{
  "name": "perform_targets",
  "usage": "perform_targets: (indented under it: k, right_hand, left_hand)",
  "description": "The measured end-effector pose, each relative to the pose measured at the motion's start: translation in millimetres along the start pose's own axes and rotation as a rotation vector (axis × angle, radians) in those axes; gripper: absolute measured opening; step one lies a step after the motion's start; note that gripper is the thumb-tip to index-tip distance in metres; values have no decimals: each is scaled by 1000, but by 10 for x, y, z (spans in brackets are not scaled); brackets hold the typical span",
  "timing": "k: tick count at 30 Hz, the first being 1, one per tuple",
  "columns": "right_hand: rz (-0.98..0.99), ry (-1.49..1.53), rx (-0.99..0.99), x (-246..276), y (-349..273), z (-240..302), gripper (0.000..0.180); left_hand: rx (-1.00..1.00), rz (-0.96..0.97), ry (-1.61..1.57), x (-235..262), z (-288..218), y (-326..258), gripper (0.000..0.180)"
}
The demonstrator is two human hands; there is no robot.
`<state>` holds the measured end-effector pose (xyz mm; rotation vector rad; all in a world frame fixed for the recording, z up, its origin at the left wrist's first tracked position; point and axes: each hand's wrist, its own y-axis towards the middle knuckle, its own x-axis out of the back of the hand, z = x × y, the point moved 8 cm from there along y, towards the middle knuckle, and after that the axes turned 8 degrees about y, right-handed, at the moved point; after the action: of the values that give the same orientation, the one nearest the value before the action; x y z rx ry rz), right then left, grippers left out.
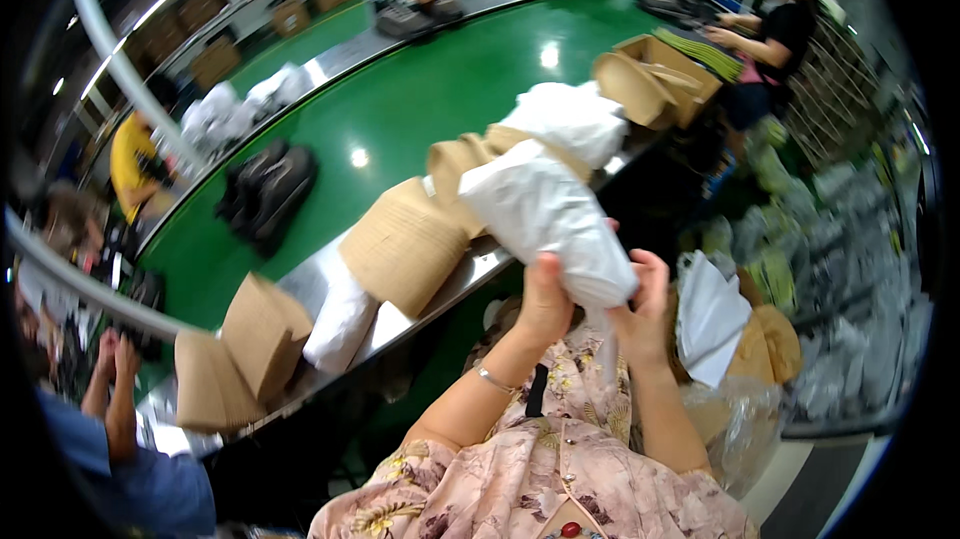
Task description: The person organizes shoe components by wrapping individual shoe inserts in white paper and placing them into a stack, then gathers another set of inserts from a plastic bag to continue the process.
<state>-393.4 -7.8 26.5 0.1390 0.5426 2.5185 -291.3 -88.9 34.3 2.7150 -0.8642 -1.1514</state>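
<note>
In front of my chest I hold a long bundle wrapped in white paper [540, 214], tilted up and to the left. My left hand [546, 301] grips its near left side, with the thumb up against the paper. At its near right end my right hand [643, 304] is closed round the paper. What lies inside the wrapping is hidden. Just beyond, on the bench's metal edge, are bent pieces of brown corrugated cardboard [405, 247] and a white wrapped bundle [342, 324]. Another white bundle [568, 119] lies farther right.
A pair of dark shoes [265, 197] rests on the green conveyor belt [400, 104]. More cardboard [238, 359] stands at the left. An open carton [680, 79] is at the far right. White paper sheets [708, 319] and grey plastic bags [850, 289] are to my right. Other people work around the belt.
</note>
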Motion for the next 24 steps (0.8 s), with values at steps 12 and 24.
perform_targets:
  k: [12, 24]
  right_hand:
    - [192, 1216, -524, -340, -161, -151, 49]
    - [63, 893, -608, -966, -24, 102, 30]
  left_hand:
    - [-22, 103, 202, 136, -137, -261, 70]
    - [-44, 139, 179, 522, -387, -488, 84]
